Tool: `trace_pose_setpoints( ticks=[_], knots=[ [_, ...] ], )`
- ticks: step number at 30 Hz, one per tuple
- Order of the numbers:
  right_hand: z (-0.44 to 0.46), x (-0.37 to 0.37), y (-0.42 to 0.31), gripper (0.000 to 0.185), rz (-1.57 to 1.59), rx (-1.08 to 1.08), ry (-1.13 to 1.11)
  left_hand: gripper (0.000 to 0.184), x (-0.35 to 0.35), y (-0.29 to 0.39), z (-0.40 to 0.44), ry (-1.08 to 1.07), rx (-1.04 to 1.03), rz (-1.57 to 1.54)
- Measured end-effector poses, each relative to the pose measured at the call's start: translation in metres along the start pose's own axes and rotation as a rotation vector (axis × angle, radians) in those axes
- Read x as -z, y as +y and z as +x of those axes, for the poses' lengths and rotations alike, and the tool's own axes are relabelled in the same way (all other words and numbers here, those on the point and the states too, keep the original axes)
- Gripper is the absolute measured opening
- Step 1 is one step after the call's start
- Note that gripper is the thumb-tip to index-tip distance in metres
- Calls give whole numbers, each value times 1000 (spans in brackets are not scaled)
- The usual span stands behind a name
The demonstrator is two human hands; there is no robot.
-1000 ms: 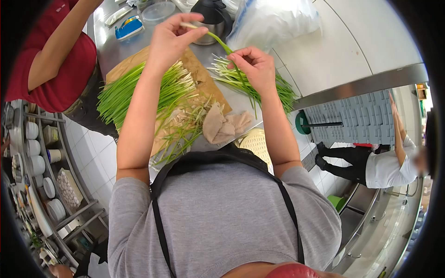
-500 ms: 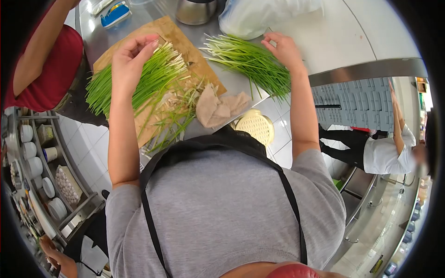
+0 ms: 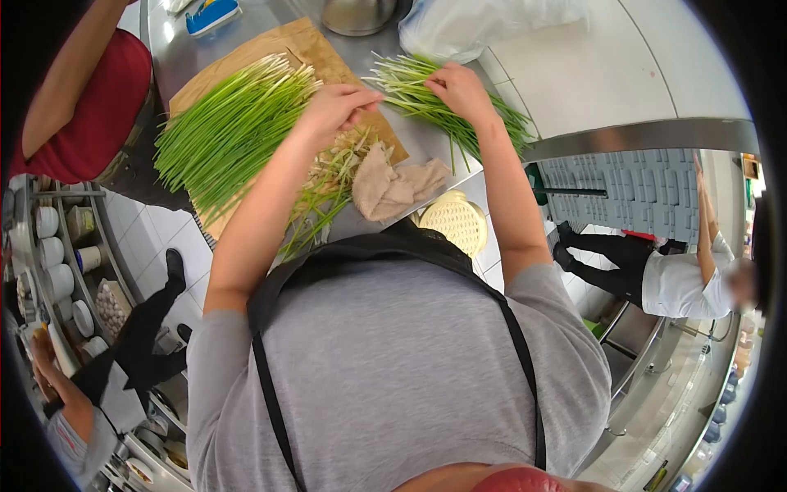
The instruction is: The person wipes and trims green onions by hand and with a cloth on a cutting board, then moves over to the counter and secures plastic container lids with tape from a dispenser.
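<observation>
A large bunch of thin green onions (image 3: pixel 234 123) lies across the left of the wooden cutting board (image 3: pixel 307 41), white ends away from me. My left hand (image 3: pixel 338 109) is over the board's right side, fingertips drawn together; what they hold, if anything, is too small to tell. A smaller bunch of green onions (image 3: pixel 479 115) rests on the steel table to the right. My right hand (image 3: pixel 463 94) is closed over this bunch, fingers pinching near its pale ends. Yellowed trimmings (image 3: pixel 316 197) are piled below my left hand. A beige cloth (image 3: pixel 393 184) lies beside them.
A clear plastic bag (image 3: pixel 459 29), a metal pot (image 3: pixel 358 15) and a blue package (image 3: pixel 213 16) stand at the back. A cream stool (image 3: pixel 453 223) is below the table edge. A person in red (image 3: pixel 90 115) stands close on the left; others are further off.
My left hand has moved right, from over the large bunch toward the smaller one. My right hand has shifted left to the pale ends. A person at lower left has moved further into view.
</observation>
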State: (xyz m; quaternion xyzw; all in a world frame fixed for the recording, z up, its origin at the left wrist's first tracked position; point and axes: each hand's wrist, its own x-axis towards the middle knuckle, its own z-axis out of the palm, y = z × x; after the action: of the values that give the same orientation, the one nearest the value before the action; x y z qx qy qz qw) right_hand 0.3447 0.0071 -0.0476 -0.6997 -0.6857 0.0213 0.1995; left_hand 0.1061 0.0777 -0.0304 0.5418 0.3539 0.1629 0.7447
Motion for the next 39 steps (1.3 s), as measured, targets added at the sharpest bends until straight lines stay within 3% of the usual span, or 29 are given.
trace_pose_setpoints(
  ticks=[3,6,12,18,27,31,39],
  knots=[
    [2,2,-1,16,-62,-12,-62,19,-29,-20,60,11,190,-86],
    [-4,4,-4,16,-54,-25,-94,23,-52,-20,84,67,267,44],
    [-24,-1,-5,12,33,-31,-31,19,-52,-35,91,135,175,115],
    [-27,-3,-4,11,103,-33,23,11,-50,-41,95,218,190,-100],
    [-27,5,-18,10,232,-51,196,18,-54,-39,81,191,-15,-27],
    [-22,3,-16,8,192,8,188,18,-56,-34,74,200,-167,161],
    [-18,5,-18,7,355,-106,243,24,-53,-44,77,224,-326,276]
  ],
)
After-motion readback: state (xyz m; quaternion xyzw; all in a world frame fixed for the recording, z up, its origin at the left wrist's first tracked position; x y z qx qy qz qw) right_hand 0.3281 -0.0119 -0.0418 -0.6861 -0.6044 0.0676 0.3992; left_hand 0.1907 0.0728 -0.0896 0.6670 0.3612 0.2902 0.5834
